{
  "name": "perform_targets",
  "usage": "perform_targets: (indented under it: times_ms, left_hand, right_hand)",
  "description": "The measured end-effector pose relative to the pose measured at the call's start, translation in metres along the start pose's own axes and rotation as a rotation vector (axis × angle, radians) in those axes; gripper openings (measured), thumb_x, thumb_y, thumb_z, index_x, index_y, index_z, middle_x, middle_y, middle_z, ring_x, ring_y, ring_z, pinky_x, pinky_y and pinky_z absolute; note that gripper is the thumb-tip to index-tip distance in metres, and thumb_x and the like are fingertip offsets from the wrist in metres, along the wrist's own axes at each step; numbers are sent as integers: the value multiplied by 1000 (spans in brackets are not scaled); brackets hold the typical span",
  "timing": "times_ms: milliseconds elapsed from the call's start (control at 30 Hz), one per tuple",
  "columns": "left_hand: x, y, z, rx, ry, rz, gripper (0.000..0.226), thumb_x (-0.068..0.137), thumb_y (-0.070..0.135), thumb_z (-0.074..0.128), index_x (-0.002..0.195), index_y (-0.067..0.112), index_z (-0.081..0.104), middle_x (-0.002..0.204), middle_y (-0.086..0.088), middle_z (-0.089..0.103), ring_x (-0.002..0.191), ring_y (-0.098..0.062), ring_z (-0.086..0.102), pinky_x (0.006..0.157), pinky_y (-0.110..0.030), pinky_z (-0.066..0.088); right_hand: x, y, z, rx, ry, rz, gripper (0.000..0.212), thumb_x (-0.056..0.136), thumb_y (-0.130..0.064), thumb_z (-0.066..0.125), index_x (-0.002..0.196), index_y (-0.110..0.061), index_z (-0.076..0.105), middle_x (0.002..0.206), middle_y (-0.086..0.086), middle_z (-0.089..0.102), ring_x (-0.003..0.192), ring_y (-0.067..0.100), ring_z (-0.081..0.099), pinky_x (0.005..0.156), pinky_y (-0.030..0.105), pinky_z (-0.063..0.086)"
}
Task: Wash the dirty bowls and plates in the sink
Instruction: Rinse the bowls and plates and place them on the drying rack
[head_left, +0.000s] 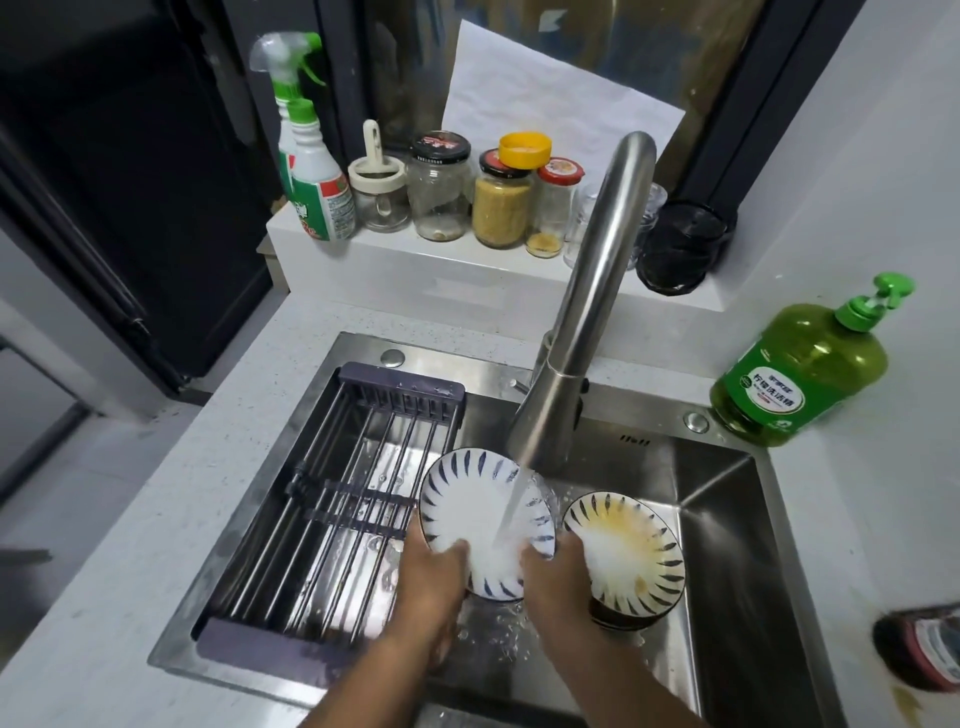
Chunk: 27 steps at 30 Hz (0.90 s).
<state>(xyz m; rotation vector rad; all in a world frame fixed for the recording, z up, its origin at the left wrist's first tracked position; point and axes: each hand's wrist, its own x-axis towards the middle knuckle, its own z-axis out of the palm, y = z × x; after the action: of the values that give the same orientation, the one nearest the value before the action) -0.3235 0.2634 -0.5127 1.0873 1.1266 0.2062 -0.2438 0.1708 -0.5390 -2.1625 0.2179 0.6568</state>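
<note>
plate (467, 504) under running water, left hand (431, 577) and right hand (556, 582) gripping its edges

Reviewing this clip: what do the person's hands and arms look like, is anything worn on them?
Both forearms enter from the bottom edge and are bare as far as the frame shows: no sleeves, gloves, watch or bracelet. The left hand and right hand show no rings that I can make out. Both are partly blurred by running water and splashes, so fine details such as nails cannot be told.
</note>
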Motion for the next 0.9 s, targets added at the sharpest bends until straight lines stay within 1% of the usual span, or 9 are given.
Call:
perform_targets:
  times_ms: [100,167,233,333,433,567,633,767,900]
  left_hand:
    - [3,14,-4,106,64,7,39,107,18,46,145,22,43,125,-3,61,107,-23,60,76,-30,55]
    - [0,21,1,63,-9,-2,29,109,28,39,136,21,50,114,-3,66,96,-23,66,61,-30,59]
    - [-4,25,5,22,-89,-39,30,109,39,35,124,24,56,109,-8,71,94,-27,71,70,-43,63]
    - [2,25,4,27,-187,-48,37,104,53,34,126,32,54,126,-8,66,112,-26,66,95,-56,55]
    - [17,34,-2,4,-147,-117,39,106,47,33,143,36,43,134,-7,59,112,-30,65,90,-53,58]
    - [26,56,-10,2,-144,-281,31,110,36,33,124,22,57,100,-10,74,75,-31,73,51,-45,61]
    - [27,63,-12,-11,-202,-397,38,110,35,36,118,6,60,88,-21,76,68,-34,74,46,-43,60]
    - [27,60,-13,-114,-296,-520,60,105,49,39,132,-3,54,104,-29,68,80,-39,71,55,-45,61]
    - [18,43,-21,123,-334,-232,70,92,76,38,118,20,70,107,-13,76,100,-29,69,89,-43,56]
  right_hand:
    - [6,-9,-6,-354,82,-406,52,96,-16,59,147,-15,46,149,6,42,128,23,49,106,32,44]
    - [4,-19,-2,-527,-20,-570,44,102,-24,50,144,-12,50,159,3,33,141,20,36,119,30,29]
    - [-5,-29,3,-661,-213,-637,46,107,-34,35,144,-11,49,162,3,24,151,25,21,125,41,14]
    - [-17,-39,2,-545,-492,-651,50,109,-42,18,157,-30,25,166,-7,15,153,17,13,126,40,9]
    - [-26,-33,-22,-600,-626,-809,51,108,-47,17,153,-33,34,160,-17,28,143,-3,23,122,28,16]
    - [-10,-4,-69,-580,-287,-1149,46,99,-60,40,119,-30,68,123,-21,66,110,-7,57,96,24,49]
    - [1,-6,-72,-442,-122,-1253,30,98,-48,52,91,-23,67,88,-15,66,80,-1,55,72,17,44]
    - [-6,-47,-59,-297,124,-1206,39,95,-50,55,72,-18,60,69,-13,49,64,4,41,61,16,28]
    - [-8,-73,-47,-301,60,-664,39,90,-57,62,72,-23,64,68,-13,60,64,4,59,55,17,38]
